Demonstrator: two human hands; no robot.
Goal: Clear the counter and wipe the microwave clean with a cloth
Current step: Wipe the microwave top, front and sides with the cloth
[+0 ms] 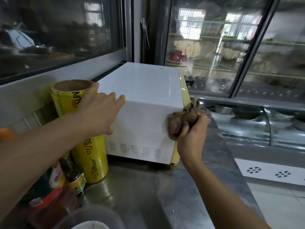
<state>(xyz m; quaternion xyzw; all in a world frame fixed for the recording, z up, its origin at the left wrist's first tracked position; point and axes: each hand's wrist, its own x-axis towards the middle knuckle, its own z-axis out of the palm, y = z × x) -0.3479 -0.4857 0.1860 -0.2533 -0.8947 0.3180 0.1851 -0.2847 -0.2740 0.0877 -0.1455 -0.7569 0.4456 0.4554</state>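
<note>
A white microwave (145,100) with a pale yellow front stands on the steel counter (140,192), its side panel with vent slots facing me. My left hand (99,111) lies flat with straight fingers on its near top left corner. My right hand (191,134) grips a bunched brown cloth (184,118) and holds it against the side panel's right edge, near the yellow front.
A tall yellow roll of cling film (85,146) stands against the microwave's left side. Sauce bottles (72,176) and a dark container (89,219) crowd the counter's near left. Behind are a dark window (57,30) and a glass display fridge (231,47).
</note>
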